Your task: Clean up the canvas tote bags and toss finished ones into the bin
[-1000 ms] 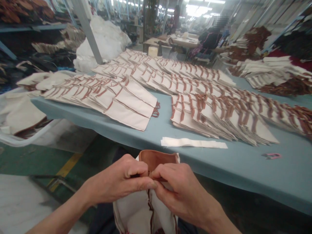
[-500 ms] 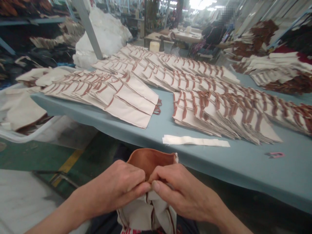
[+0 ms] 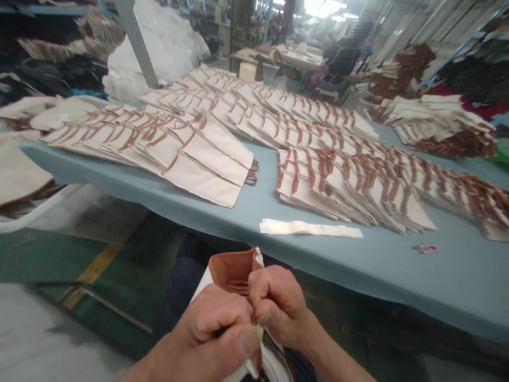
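Observation:
Above my lap is a cream fabric piece point(image 3: 202, 284) with a brown lining point(image 3: 233, 265), seemingly a bag; its mouth gapes towards the table. My left hand point(image 3: 222, 329) pinches its near edge, thumb on top. Close beside it my right hand point(image 3: 278, 302) grips the same edge, fingers curled in. Much of the fabric is hidden behind both hands. Beyond them, on the table's near side, lies a cream strip point(image 3: 310, 228). Farther right rests a small pair of pink-handled thread snips point(image 3: 427, 248).
Overlapping rows of cream pieces with brown trim point(image 3: 210, 170) cover much of the blue-covered table point(image 3: 377, 276). To the left stands a white bin point(image 3: 32, 217) of fabric. A grey post point(image 3: 137, 42) rises at the table's far left. Another person point(image 3: 342, 58) sits in the background.
The fabric has turned and tilted between my hands. My left hand has come nearer and lower; my right hand has closed more tightly on the edge. The view has shifted slightly right.

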